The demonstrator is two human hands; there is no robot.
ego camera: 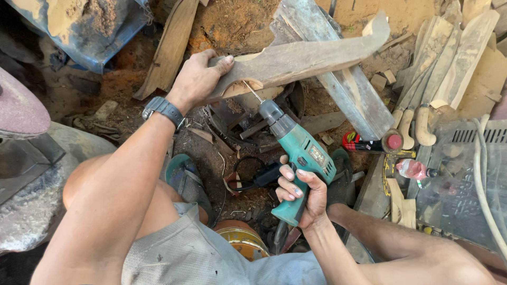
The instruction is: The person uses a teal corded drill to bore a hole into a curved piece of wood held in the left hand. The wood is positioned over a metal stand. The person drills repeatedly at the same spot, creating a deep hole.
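The left hand (198, 79) clamps the near end of a curved wooden blank (301, 58), fingers wrapped over its top edge and thumb underneath. The blank runs from the hand toward three o'clock, rough and grey-brown, with a scooped notch on its lower edge and an upturned tip. The right hand (303, 192) is clenched round the grip of a teal electric drill (298, 158), which lies at five o'clock from the blank; its thin bit (252, 91) points to eleven o'clock and meets the notch's edge. Free air lies only between drill and blank. Below them the ground is crowded with offcuts, sawdust and a black cord (248, 177). At three o'clock lie pale carved handles (422, 126); a weathered plank (348, 89) crosses behind.
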